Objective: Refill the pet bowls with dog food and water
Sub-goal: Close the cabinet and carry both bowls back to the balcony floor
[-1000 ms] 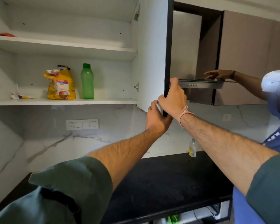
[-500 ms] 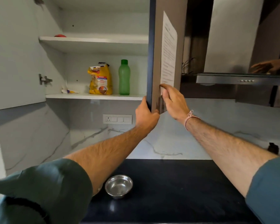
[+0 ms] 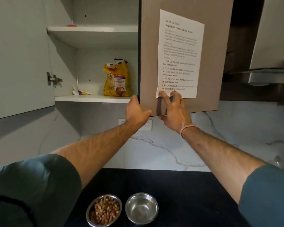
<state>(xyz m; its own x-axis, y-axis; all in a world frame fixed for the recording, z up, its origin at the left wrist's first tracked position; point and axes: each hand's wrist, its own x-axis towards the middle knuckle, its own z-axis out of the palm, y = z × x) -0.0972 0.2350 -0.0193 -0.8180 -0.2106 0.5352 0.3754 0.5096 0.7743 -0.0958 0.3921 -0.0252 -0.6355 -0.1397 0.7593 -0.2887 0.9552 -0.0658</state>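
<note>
Two steel bowls stand side by side on the black counter (image 3: 179,194). The left bowl (image 3: 104,210) holds brown dog kibble. The right bowl (image 3: 141,208) looks shiny inside; I cannot tell if it holds water. A yellow dog food bag (image 3: 117,78) stands upright on the lower shelf of the wall cabinet. My left hand (image 3: 137,111) grips the lower left corner of the right cabinet door (image 3: 208,63). My right hand (image 3: 173,110) is spread flat on that door's front near its bottom edge. The door covers the right part of the shelf.
A printed task sheet (image 3: 179,53) is taped to the door front. The left cabinet door (image 3: 18,54) stands wide open. A crumpled wrapper (image 3: 80,92) lies on the lower shelf, a red thing (image 3: 71,25) on the upper one. A range hood (image 3: 269,63) hangs at right.
The right cabinet door has swung toward shut under both hands and now hides the green bottle. My view has dropped and shifted, bringing both bowls into sight.
</note>
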